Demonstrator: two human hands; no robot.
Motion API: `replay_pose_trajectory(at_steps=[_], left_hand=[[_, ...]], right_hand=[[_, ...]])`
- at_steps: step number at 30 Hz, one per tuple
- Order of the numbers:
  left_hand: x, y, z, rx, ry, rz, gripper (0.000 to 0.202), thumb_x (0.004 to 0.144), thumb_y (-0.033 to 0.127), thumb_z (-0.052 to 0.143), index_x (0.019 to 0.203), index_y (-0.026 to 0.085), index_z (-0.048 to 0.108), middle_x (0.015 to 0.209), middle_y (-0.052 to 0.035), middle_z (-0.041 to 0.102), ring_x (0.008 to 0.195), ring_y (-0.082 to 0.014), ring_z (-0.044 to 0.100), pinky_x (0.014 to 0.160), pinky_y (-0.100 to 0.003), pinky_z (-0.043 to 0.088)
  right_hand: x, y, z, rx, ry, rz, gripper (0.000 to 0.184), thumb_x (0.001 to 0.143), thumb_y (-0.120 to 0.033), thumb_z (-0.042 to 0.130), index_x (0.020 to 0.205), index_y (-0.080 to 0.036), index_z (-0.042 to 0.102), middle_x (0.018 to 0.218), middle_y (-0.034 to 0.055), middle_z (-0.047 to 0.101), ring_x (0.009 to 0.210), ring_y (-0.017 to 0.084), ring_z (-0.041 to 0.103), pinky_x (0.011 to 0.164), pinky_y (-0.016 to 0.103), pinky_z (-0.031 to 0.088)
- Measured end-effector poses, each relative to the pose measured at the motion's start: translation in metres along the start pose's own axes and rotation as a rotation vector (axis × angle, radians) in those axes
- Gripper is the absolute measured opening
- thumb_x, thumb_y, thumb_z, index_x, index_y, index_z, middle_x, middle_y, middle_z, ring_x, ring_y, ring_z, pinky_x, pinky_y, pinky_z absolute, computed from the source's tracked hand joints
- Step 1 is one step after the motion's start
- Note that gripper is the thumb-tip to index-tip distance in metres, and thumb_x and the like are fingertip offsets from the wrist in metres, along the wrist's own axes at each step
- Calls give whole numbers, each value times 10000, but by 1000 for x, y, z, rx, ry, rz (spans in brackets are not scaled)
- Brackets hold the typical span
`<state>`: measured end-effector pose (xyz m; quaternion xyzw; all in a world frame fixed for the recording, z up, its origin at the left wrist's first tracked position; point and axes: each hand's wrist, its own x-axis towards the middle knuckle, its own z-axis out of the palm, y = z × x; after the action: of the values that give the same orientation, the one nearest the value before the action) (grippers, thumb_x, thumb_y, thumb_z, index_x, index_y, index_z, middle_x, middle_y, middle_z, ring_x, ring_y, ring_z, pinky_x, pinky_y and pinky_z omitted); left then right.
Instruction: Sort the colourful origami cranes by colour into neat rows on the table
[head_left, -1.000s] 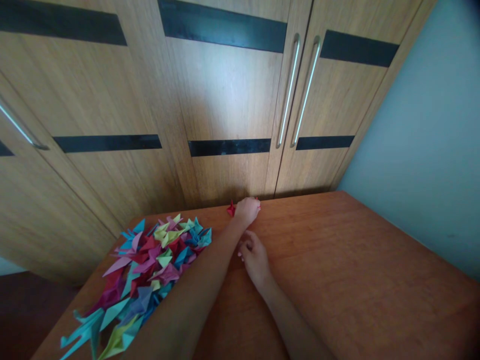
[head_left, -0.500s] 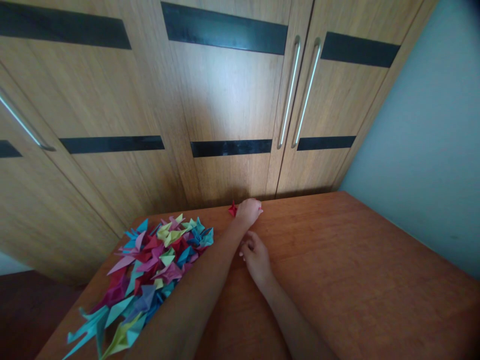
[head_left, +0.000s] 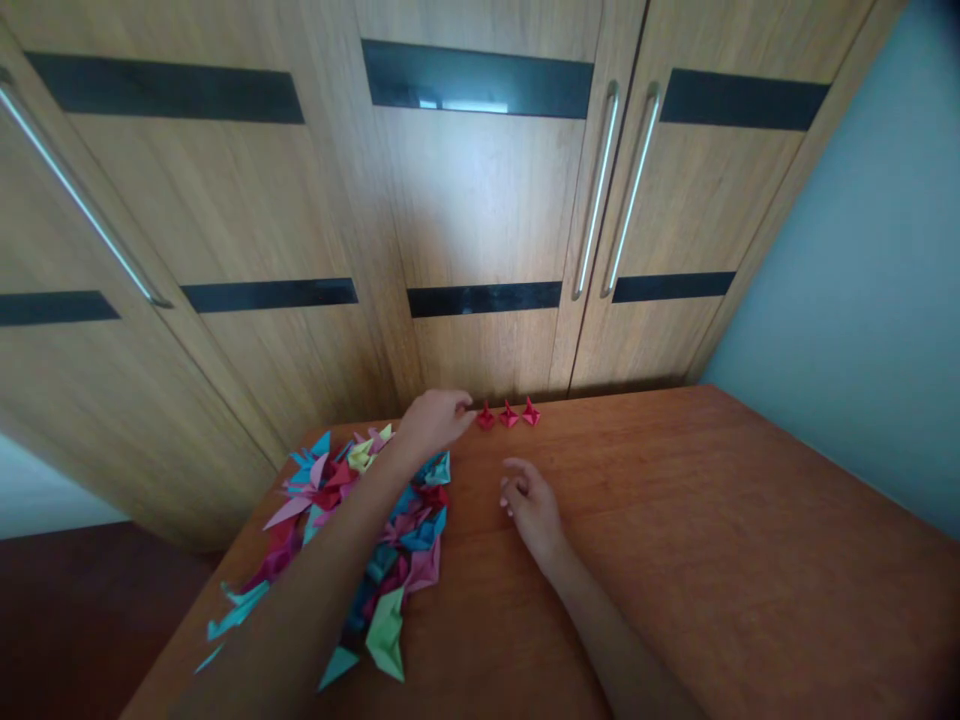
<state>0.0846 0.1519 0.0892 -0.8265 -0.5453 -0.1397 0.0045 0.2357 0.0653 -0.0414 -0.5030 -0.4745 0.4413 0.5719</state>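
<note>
Three small red origami cranes stand in a row along the table's back edge. Just left of that row is my left hand, thumb and fingertips apart with nothing visible between them, its thumb close to the leftmost crane. Beneath my left forearm spreads a heap of folded paper cranes in pink, red, blue, teal, yellow and green; the arm hides part of it. My right hand rests near the table's middle, in front of the red row, its fingers loosely curled, the index finger held away, holding nothing.
The reddish-brown wooden table reaches back to a wooden wardrobe with black strips and long metal handles. A pale blue wall borders the right side. Dark floor shows at the left.
My left hand has moved left, away from the red cranes, uncovering the whole row. My right hand stays near the table's middle. The view has shifted slightly left.
</note>
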Motion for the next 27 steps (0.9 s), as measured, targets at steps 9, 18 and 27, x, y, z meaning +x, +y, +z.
replay_pose_trajectory(at_steps=[9, 18, 27], left_hand=[[-123, -94, -46, 57, -20, -179, 262, 844, 367, 498, 1030, 279, 661, 983, -11, 705, 865, -193, 653, 754, -252, 470], [-129, -72, -30, -3, -3, 8, 347, 805, 132, 478, 1071, 273, 650, 1116, -31, 643, 1055, -174, 577, 957, -267, 405], [-99, -57, -14, -49, -137, 163, 295, 774, 102, 482, 964, 217, 674, 946, -40, 659, 902, -182, 595, 872, -283, 438]], right_hand=[[-2, 2, -3, -24, -40, 29, 391, 754, -410, 541, 1059, -164, 531, 554, -60, 514, 471, 117, 444, 453, 220, 326], [-4, 3, -6, -39, -90, 17, 376, 743, -406, 552, 1027, -160, 548, 564, -57, 517, 465, 107, 437, 441, 215, 311], [-4, 4, -8, -46, -111, 11, 347, 736, -412, 561, 979, -167, 582, 563, -43, 528, 479, 108, 455, 442, 212, 320]])
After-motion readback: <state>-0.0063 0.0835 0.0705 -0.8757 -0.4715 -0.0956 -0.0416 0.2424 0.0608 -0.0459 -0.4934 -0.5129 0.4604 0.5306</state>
